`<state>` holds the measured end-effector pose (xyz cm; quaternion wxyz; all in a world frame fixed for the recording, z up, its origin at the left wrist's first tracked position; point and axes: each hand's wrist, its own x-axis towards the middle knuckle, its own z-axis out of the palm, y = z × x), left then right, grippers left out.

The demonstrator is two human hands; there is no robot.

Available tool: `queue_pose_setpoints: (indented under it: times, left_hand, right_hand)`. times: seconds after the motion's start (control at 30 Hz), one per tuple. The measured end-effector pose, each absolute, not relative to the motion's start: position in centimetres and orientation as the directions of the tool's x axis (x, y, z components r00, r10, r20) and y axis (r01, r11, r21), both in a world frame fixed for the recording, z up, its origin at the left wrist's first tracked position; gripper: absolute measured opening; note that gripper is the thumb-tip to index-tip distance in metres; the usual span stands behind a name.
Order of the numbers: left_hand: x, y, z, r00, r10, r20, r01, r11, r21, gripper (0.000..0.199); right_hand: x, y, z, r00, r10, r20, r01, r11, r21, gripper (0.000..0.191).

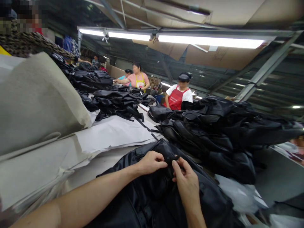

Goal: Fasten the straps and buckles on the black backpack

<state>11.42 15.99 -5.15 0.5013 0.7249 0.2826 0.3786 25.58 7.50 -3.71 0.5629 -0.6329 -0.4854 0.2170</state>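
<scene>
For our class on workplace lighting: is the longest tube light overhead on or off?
On: the longest tube light glows bright white along its length.

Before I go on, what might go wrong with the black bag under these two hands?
Slipping: the left hand and right hand seem to pinch the black strap piece only with the fingertips, so it might slip free.
Slumping: the pile of black bags is heaped loosely close beside the black bag and could slide onto it.
Snagging: loose black straps trail just beyond the bag and might catch if it shifts.
</scene>
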Motion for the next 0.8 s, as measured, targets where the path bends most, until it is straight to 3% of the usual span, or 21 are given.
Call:
queue_pose_setpoints:
  times: [0.1, 0.23, 0.33, 0.63, 0.8]
  left_hand:
    - [11.6, 15.8, -5.4, 0.563, 0.79, 0.241, 0.0, -0.291, 0.957, 0.014]
    - [12.3, 15.9, -6.4, 0.55, 0.794, 0.259, -0.054, -0.276, 0.96, 0.012]
    - [12.7, 15.9, -7.0, 0.542, 0.781, 0.311, -0.09, -0.314, 0.945, 0.011]
    - [12.4, 15.8, -7.4, 0.509, 0.741, 0.439, -0.098, -0.456, 0.884, 0.01]
    - [12.4, 15.4, -7.4, 0.5, 0.731, 0.465, -0.123, -0.472, 0.873, 0.012]
  right_hand:
    - [24.7, 7.6, -3.1, 0.456, 0.862, 0.223, 0.182, 0.155, -0.971, 0.041]
    - [23.2, 7.3, -3.3, 0.435, 0.901, -0.002, -0.211, 0.099, -0.972, 0.054]
    - [22.7, 6.9, -4.2, 0.459, 0.881, -0.113, -0.36, 0.068, -0.93, 0.063]
    - [23.4, 7.5, -3.2, 0.45, 0.879, -0.157, -0.176, -0.085, -0.981, 0.079]
    - [23.6, 7.6, -2.8, 0.441, 0.885, -0.149, -0.119, -0.107, -0.987, 0.076]
